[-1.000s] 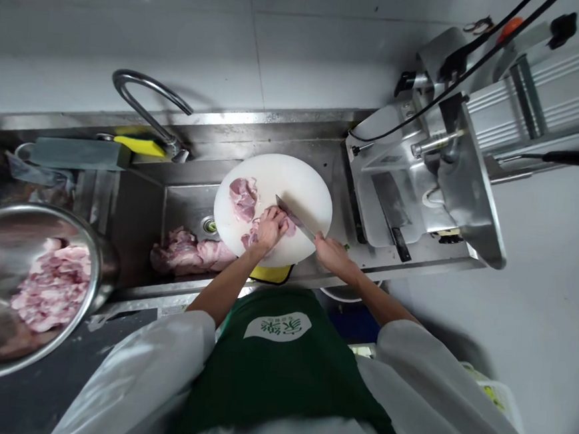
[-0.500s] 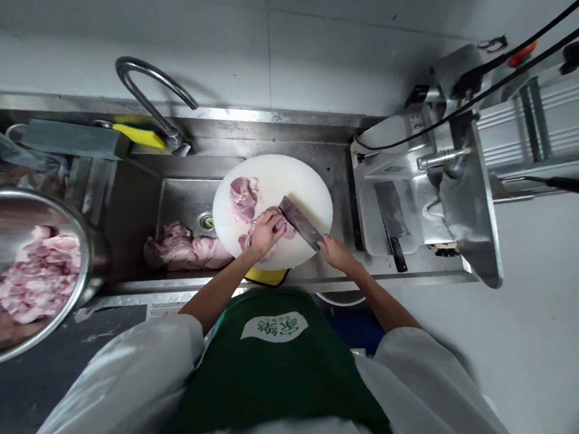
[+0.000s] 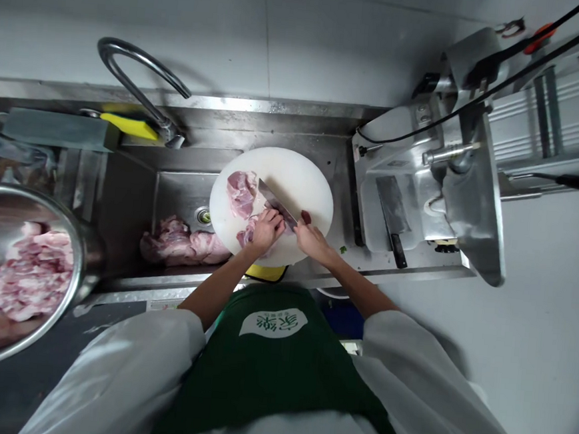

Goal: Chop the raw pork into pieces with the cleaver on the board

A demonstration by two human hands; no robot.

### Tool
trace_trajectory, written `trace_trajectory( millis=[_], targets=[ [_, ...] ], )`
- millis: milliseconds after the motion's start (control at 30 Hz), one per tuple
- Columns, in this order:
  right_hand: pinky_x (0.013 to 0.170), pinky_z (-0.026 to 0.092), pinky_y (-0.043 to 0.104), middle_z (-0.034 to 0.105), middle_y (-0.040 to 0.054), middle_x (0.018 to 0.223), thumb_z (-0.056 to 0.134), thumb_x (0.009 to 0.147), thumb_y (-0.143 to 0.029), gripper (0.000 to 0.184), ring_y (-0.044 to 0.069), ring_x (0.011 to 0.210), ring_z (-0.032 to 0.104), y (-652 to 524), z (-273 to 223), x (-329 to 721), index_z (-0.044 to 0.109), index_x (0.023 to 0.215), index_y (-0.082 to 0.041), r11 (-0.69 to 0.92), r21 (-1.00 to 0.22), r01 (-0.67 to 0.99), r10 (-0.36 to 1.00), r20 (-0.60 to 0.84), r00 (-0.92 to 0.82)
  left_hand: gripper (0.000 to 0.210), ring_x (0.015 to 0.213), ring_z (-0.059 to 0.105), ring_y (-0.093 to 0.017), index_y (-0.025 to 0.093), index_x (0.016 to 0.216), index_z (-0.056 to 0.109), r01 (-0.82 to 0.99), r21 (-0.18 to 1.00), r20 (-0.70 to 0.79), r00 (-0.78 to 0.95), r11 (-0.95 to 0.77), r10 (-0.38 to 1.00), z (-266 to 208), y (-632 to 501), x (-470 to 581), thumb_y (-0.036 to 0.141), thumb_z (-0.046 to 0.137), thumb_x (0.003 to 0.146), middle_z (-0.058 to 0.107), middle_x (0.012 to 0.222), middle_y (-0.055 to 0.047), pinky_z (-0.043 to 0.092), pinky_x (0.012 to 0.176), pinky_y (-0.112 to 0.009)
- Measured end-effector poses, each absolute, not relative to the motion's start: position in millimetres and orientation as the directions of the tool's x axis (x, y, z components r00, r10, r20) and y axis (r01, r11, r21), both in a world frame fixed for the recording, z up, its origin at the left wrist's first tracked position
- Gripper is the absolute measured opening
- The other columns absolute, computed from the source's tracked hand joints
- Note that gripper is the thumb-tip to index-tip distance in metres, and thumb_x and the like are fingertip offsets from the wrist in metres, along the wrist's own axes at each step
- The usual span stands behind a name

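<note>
The left hand [image 3: 267, 228] is pressing down on a cut piece of meat [image 3: 247, 232], its fingers bending close together over the flesh, so that much of the piece is hiding beneath them. The right hand [image 3: 312, 241] is gripping the handle of a cleaver [image 3: 275, 201], its fingers closing narrowly around it. The blade is slanting away from the right fingers, up and to the left, and is passing just beyond the left fingers; whether it is touching them one cannot tell. A small dark-red piece [image 3: 305, 216] is lying just above the right fingers, and a larger pink piece [image 3: 242, 193] is resting near the left fingers, up and to their left. All of this is sitting on a round white board [image 3: 293, 167] beneath both hands. Left of the left fingers, more raw meat [image 3: 182, 243] is lying in the steel sink [image 3: 181, 192]. Farther left, a big metal bowl [image 3: 80, 261] is holding a heap of chopped meat [image 3: 34, 274]. Well above and left of the fingers, a curved tap [image 3: 136, 58] is rising. Well to the right of the right fingers, a second cleaver [image 3: 393, 205] is lying on a steel machine [image 3: 481, 199].
</note>
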State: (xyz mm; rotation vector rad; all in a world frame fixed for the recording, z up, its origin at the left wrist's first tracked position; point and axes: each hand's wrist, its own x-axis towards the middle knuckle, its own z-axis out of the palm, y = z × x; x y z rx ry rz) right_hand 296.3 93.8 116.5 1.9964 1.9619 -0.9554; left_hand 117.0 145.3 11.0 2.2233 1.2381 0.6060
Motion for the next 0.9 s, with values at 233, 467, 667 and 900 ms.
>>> trace_trajectory(
  millis=[233, 467, 667, 900],
  targets=[
    [0.089, 0.048, 0.033, 0.074, 0.0196, 0.112, 0.034, 0.109, -0.03, 0.033, 0.03, 0.106, 0.071, 64, 114, 315, 0.055, 0.128, -0.012, -0.145, -0.308, 0.94, 0.78, -0.62, -0.083, 0.016, 0.114, 0.053, -0.03, 0.024, 0.096, 0.069, 0.642, 0.643, 0.103, 0.467, -0.417, 0.878, 10, 142, 117, 0.022, 0.053, 0.096, 0.063, 0.112, -0.011, 0.045, 0.104, -0.048],
    [0.094, 0.047, 0.029, 0.074, 0.0174, 0.117, 0.039, 0.108, -0.028, 0.031, 0.026, 0.112, 0.068, 118, 87, 285, 0.06, 0.124, -0.012, -0.12, -0.378, 0.918, 0.864, -0.495, -0.091, 0.018, 0.113, 0.053, -0.029, 0.023, 0.101, 0.072, 0.646, 0.624, 0.092, 0.498, -0.439, 0.863, 14, 140, 113, 0.023, 0.055, 0.096, 0.064, 0.114, -0.01, 0.045, 0.104, -0.046],
    [0.066, 0.044, 0.021, 0.076, 0.0104, 0.096, 0.041, 0.109, -0.037, 0.034, 0.015, 0.072, 0.068, 137, 96, 337, 0.062, 0.115, -0.011, -0.307, -0.38, 0.872, 0.81, -0.586, 0.029, 0.014, 0.107, 0.054, -0.028, 0.022, 0.098, 0.072, 0.662, 0.571, 0.16, 0.49, -0.485, 0.857, 14, 140, 110, 0.024, 0.058, 0.096, 0.065, 0.11, -0.01, 0.048, 0.097, -0.044],
    [0.083, 0.048, 0.031, 0.074, 0.0178, 0.111, 0.032, 0.11, -0.034, 0.036, 0.027, 0.101, 0.071, 112, 128, 324, 0.056, 0.128, -0.014, -0.231, -0.227, 0.946, 0.879, -0.465, 0.103, 0.015, 0.107, 0.056, -0.027, 0.022, 0.097, 0.07, 0.664, 0.597, 0.209, 0.413, -0.45, 0.886, 18, 134, 104, 0.029, 0.057, 0.099, 0.065, 0.108, -0.01, 0.049, 0.097, -0.043]
  ],
)
